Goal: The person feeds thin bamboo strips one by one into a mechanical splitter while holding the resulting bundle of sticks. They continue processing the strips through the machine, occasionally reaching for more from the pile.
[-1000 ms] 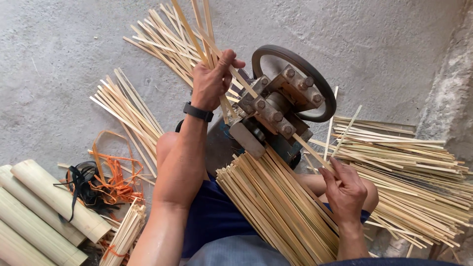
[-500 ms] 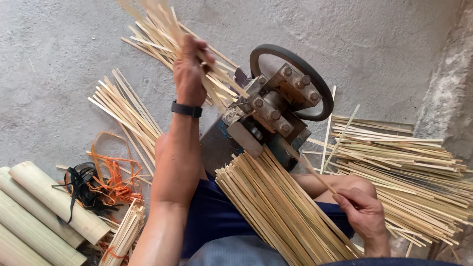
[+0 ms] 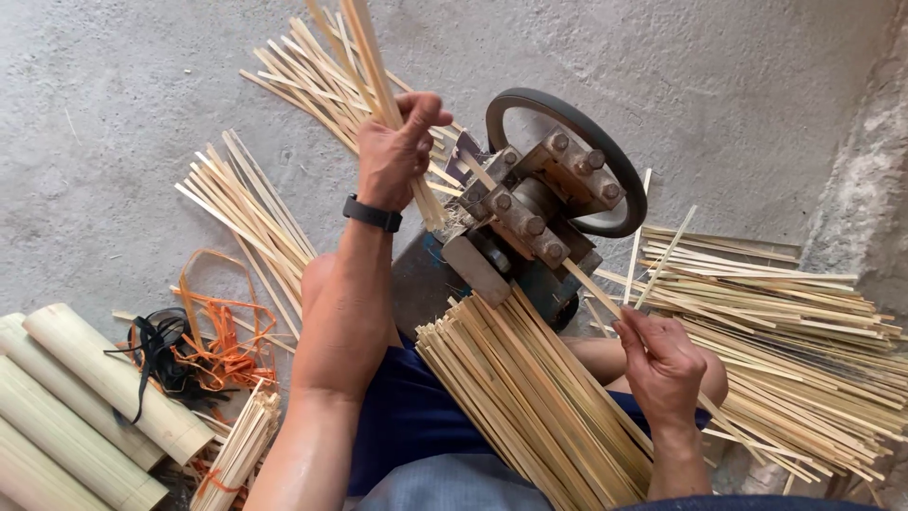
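The left hand [image 3: 395, 151] was clenched around a bamboo strip [image 3: 364, 57] that rose above its fist, its lower end beside the splitting machine [image 3: 530, 218]. The right hand [image 3: 662, 364] pinched another strip [image 3: 591, 289], which ran up-left from its fingers into the machine.

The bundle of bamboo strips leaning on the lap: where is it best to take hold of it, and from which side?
Take the bundle of bamboo strips near its upper end, just below the machine, coming from the side by the right hand. The strips lie parallel and slanted, so a grip wrapped across them would likely keep them together; the lower end runs out of view.
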